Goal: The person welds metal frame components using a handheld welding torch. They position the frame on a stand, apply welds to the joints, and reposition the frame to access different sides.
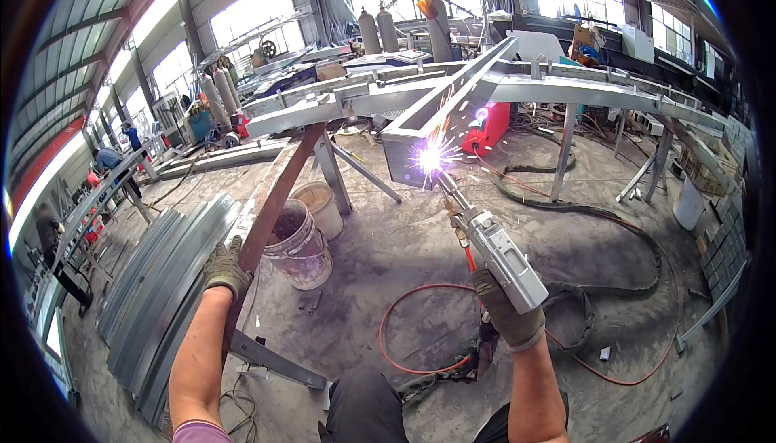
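Note:
My right hand, in a dark green work glove, is closed round a silver handheld welding gun. Its nozzle points up and to the left, at the near end of a grey metal channel. A bright white-violet arc burns at that end, throwing sparks upward and hiding the spot under it. The channel lies slanted across a silver metal frame. My left hand, gloved too, grips the edge of a rusty brown steel beam that slopes up toward the frame.
Two dirty buckets stand beside the beam. Ribbed metal sheets are stacked on the left. A red hose and a thick dark cable loop over the floor. Behind the arc sits a red machine. Other people are far left.

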`<state>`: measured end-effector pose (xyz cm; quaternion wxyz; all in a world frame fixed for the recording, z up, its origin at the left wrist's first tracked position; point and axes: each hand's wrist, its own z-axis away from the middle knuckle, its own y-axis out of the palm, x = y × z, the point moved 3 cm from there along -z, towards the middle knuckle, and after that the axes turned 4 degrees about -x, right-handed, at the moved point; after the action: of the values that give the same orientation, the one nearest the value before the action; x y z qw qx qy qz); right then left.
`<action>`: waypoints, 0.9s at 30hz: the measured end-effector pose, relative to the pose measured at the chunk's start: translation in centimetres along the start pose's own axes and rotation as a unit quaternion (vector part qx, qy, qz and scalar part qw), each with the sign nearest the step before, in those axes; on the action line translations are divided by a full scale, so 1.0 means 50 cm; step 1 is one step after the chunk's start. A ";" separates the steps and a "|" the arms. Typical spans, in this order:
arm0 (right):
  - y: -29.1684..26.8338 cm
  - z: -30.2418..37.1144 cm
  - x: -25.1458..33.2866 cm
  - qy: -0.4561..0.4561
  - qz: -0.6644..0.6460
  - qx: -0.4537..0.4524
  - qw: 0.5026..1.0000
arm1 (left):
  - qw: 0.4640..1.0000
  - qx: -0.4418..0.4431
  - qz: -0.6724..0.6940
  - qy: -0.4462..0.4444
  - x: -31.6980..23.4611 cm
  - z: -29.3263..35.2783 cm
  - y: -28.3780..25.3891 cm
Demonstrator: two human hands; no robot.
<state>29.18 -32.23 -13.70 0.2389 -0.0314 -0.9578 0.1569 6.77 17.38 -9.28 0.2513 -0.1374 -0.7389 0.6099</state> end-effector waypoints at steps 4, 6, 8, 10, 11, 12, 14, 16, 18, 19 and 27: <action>0.001 -0.001 0.000 0.016 -0.029 -0.006 0.999 | 1.000 -0.009 -0.002 0.000 0.005 -0.003 0.009; -0.003 -0.006 0.009 0.050 -0.051 0.002 0.997 | 1.000 -0.014 -0.004 0.002 0.008 -0.005 0.013; -0.004 -0.007 0.013 0.080 -0.061 0.007 0.995 | 1.000 -0.020 -0.006 0.006 0.009 -0.005 0.015; -0.004 -0.005 0.010 0.095 -0.076 0.010 0.993 | 1.000 -0.018 -0.003 0.005 0.008 -0.003 0.012; -0.003 -0.004 0.006 0.096 -0.087 0.010 0.991 | 1.000 -0.017 -0.001 0.006 0.007 -0.002 0.010; -0.003 -0.003 0.005 0.099 -0.097 0.007 0.990 | 1.000 -0.018 -0.002 0.006 0.007 -0.003 0.011; -0.001 -0.001 0.005 0.108 -0.117 -0.003 0.987 | 1.000 -0.019 -0.003 0.006 0.008 -0.003 0.011; -0.001 0.001 0.004 0.092 -0.095 -0.005 0.991 | 1.000 -0.021 -0.007 0.006 0.009 -0.005 0.013; 0.000 0.005 -0.002 0.061 -0.046 0.002 0.997 | 1.000 -0.021 -0.008 0.005 0.009 -0.004 0.012; 0.000 0.007 -0.004 0.051 -0.028 0.004 0.998 | 1.000 -0.019 -0.008 0.004 0.007 -0.003 0.009; -0.005 0.001 0.004 0.023 -0.029 -0.006 0.999 | 1.000 -0.010 0.001 0.000 0.007 -0.008 0.014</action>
<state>28.98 -32.45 -13.58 0.2651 -0.0086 -0.9534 0.1435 6.62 18.07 -9.84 0.2494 -0.1409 -0.7449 0.6025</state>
